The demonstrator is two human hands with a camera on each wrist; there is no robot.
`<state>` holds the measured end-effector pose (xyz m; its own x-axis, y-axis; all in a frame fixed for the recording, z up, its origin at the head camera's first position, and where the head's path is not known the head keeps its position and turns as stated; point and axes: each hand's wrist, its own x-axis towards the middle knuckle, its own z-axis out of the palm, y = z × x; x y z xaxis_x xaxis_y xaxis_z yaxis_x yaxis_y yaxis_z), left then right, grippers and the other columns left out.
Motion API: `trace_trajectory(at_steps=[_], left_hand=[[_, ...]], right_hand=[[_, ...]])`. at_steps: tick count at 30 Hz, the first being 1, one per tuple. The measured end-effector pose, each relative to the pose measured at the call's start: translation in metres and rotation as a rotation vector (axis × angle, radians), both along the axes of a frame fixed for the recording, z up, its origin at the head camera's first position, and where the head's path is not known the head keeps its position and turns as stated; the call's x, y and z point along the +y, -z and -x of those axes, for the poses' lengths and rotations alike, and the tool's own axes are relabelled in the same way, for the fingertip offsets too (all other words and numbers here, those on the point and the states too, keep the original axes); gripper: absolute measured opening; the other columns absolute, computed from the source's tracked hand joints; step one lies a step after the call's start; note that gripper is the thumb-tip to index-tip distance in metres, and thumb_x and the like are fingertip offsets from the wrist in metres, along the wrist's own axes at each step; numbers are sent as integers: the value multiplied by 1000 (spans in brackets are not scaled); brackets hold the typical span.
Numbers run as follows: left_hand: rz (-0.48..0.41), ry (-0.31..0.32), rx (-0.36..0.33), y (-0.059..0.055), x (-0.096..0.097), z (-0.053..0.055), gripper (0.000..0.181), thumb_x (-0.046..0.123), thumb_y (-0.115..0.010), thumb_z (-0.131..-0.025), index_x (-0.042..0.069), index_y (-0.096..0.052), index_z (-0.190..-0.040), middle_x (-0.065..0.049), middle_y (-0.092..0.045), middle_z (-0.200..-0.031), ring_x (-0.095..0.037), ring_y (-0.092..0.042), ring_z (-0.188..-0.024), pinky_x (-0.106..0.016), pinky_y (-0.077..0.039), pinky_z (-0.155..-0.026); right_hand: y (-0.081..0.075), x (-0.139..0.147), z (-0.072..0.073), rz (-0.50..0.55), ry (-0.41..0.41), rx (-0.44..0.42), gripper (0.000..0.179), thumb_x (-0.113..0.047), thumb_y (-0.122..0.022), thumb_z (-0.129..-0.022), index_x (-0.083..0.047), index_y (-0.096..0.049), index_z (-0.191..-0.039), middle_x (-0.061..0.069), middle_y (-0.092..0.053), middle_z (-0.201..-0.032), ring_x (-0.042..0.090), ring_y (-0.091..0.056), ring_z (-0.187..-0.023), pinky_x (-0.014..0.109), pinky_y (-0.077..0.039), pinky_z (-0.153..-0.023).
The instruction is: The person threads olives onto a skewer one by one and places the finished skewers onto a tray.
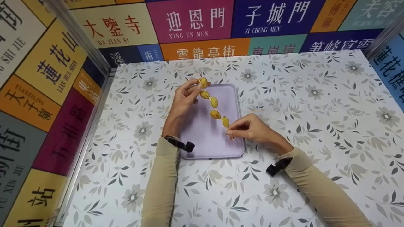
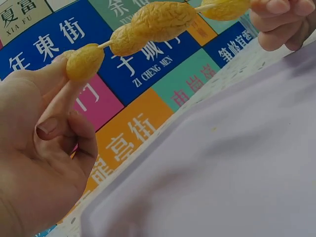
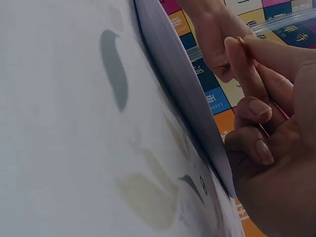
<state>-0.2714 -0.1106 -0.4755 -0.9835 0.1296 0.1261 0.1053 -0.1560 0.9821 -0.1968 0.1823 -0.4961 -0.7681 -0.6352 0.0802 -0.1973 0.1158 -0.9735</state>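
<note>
A skewer of several small, wrinkled yellow fruits (image 1: pixel 215 114) slants between the two hands above a pale purple tray (image 1: pixel 202 135). At its far end my left hand (image 1: pixel 186 94) pinches the last fruit (image 2: pixel 85 62) between thumb and finger. My right hand (image 1: pixel 252 128) pinches the near end of the stick, just past the lowest fruit (image 1: pixel 225 121). In the right wrist view the stick's tip (image 3: pixel 240 40) pokes out between thumb and forefinger. Pale stick shows between some fruits in the left wrist view, where a larger wrinkled fruit (image 2: pixel 163 21) hangs mid-skewer.
The tray lies on a table with a grey floral cover (image 1: pixel 315 126). Coloured panels with Chinese lettering (image 1: pixel 192 19) stand at the back and along the left side (image 1: pixel 47 72). Each wrist wears a black camera strap (image 1: pixel 180 143).
</note>
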Motion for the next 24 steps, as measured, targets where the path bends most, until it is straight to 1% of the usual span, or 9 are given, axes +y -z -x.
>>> trace_trajectory(at_steps=[3, 8, 10, 13, 15, 17, 19, 22, 24], left_hand=[[34, -59, -6, -2, -1, 0, 27, 23, -73, -106, 12, -75, -131, -10, -82, -118, -10, -61, -80, -24, -44, -62], [129, -142, -24, -9, -8, 0, 31, 30, -75, -105, 12, -77, -130, -5, -83, -108, -10, -62, -80, -23, -42, -60], [200, -162, -13, -12, -14, -1, 32, 34, -74, -106, 13, -77, -130, -3, -84, -108, -9, -66, -86, -24, -46, -69], [332, -214, 21, -14, -27, -4, 31, 33, -72, -107, 12, -78, -128, -6, -84, -110, -15, -72, -101, -31, -53, -87], [436, -262, 30, -12, -36, -7, 28, 28, -72, -106, 10, -79, -127, -8, -83, -113, -19, -74, -116, -39, -53, -101], [542, -301, 17, -7, -43, -11, 26, 21, -73, -105, 8, -79, -126, -10, -82, -119, -25, -72, -123, -46, -53, -107], [632, -323, -3, -1, -47, -13, 27, 16, -73, -103, 6, -78, -127, -11, -80, -125, -27, -70, -128, -48, -51, -111], [697, -326, -29, 6, -51, -15, 32, 12, -73, -101, 5, -75, -132, -12, -78, -130, -29, -68, -132, -45, -48, -116], [696, -325, -33, 9, -52, -16, 35, 10, -73, -100, 4, -73, -135, -14, -79, -129, -30, -69, -129, -44, -48, -115]], right_hand=[[-1, -3, -2, 27, 18, 22, 13, -7, -81, -98, 0, -84, -107, 13, -83, -89, 27, -77, -76, 27, -61, -66], [-1, -9, -4, 111, 47, -14, 20, -1, -77, -98, 13, -78, -113, 29, -80, -96, 14, -79, -79, 28, -63, -71], [-2, -12, -5, 144, 58, -50, 25, 1, -75, -99, 19, -73, -115, 32, -79, -99, 12, -79, -80, 28, -64, -75], [-3, -17, -8, 167, 92, -96, 31, -1, -75, -99, 24, -70, -117, 24, -82, -97, 10, -78, -81, 26, -63, -76], [-4, -21, -10, 163, 123, -122, 33, -3, -75, -100, 24, -69, -118, 15, -83, -92, 9, -76, -81, 25, -60, -76], [-5, -24, -12, 147, 160, -147, 35, -7, -76, -100, 22, -70, -119, 6, -83, -89, 8, -75, -81, 24, -58, -75], [-5, -26, -14, 127, 197, -176, 35, -10, -78, -100, 19, -72, -120, 1, -83, -87, 8, -74, -81, 23, -57, -75], [-6, -28, -16, 103, 241, -207, 36, -13, -79, -100, 16, -74, -121, 3, -83, -88, 9, -73, -83, 24, -57, -76], [-7, -30, -18, 86, 262, -217, 35, -14, -80, -99, 13, -75, -120, 9, -83, -91, 9, -73, -83, 24, -56, -76]])
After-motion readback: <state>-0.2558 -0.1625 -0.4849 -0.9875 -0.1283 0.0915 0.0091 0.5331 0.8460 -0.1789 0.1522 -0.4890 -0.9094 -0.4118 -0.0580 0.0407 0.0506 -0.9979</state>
